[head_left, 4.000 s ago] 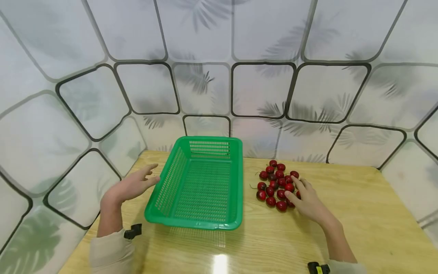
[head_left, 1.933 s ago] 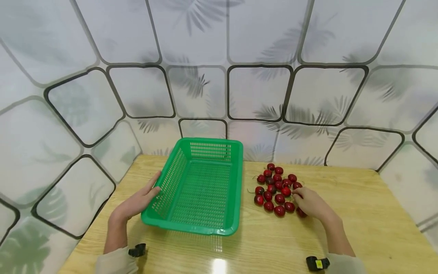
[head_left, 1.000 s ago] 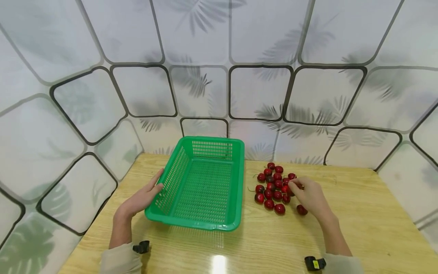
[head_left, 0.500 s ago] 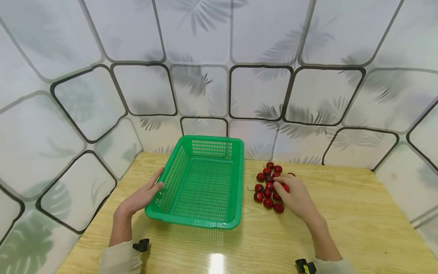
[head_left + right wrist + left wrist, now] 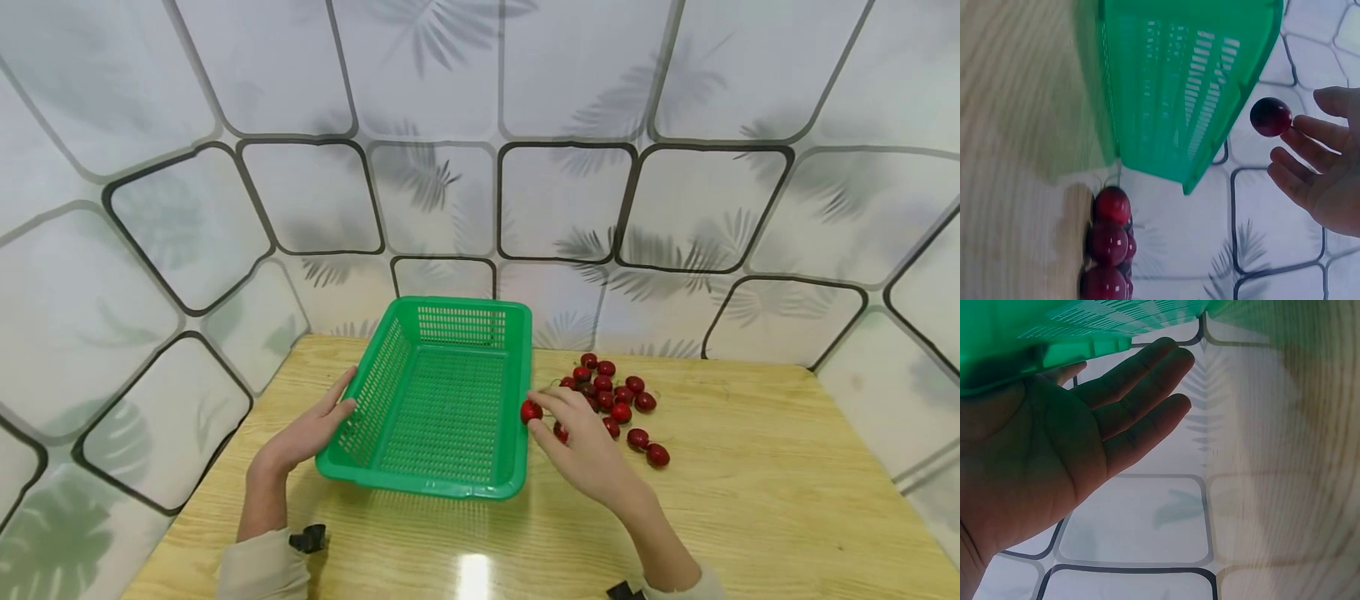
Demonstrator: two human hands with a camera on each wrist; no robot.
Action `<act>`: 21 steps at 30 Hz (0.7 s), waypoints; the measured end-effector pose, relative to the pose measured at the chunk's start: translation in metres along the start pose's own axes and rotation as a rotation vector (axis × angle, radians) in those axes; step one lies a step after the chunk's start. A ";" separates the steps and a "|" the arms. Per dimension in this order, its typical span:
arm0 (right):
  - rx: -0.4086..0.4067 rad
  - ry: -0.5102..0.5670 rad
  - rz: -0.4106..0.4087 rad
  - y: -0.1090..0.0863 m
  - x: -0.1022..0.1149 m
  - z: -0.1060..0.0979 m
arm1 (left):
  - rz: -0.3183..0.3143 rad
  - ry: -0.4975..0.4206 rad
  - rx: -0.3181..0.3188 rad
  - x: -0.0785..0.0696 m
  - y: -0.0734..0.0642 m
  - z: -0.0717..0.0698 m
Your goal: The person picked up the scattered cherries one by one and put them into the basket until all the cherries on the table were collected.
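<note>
A green plastic basket [image 5: 442, 486] with slotted walls stands on the table, nothing in it. Against its left side lies my left hand [image 5: 303, 435], fingers straight along the wall; the left wrist view shows the palm [image 5: 1041, 444] under the rim. My right hand [image 5: 588, 446] is over the table at the basket's right rim, thumb and fingers spread apart. Just off its fingertips is a dark red cherry [image 5: 1270, 117], clear of the thumb, in the air beside the rim. Behind that hand lies a loose cluster of cherries [image 5: 603, 383], partly hidden by it.
Two cherries [image 5: 648, 448] lie apart at the cluster's front right. The light wooden table [image 5: 757, 467] meets a patterned wall [image 5: 570, 200] behind and at the left. Black wrist straps [image 5: 308, 538] sit at both sleeves.
My right hand has gone into the cluster, then moved left to the basket with a cherry, and its fingers have spread. My left hand has come against the basket's side and stayed there.
</note>
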State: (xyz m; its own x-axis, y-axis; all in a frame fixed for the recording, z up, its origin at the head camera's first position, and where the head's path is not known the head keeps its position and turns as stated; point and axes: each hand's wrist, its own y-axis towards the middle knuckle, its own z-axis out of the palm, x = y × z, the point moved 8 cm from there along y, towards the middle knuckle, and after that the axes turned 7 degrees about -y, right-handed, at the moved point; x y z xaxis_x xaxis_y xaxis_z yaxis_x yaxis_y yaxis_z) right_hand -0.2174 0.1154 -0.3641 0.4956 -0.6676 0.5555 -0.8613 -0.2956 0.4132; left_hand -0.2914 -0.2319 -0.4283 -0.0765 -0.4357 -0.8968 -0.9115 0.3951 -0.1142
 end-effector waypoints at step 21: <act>0.301 -0.302 -0.168 -0.010 0.027 0.070 | 0.021 -0.013 0.002 0.000 -0.001 -0.001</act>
State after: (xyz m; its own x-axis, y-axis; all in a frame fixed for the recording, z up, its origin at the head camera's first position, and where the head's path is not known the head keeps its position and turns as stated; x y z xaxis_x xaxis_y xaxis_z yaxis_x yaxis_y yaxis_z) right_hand -0.2031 0.0527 -0.4041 0.6148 -0.7497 0.2448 -0.7881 -0.5723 0.2265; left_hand -0.2910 -0.2326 -0.4278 -0.0906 -0.4169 -0.9044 -0.9090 0.4056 -0.0958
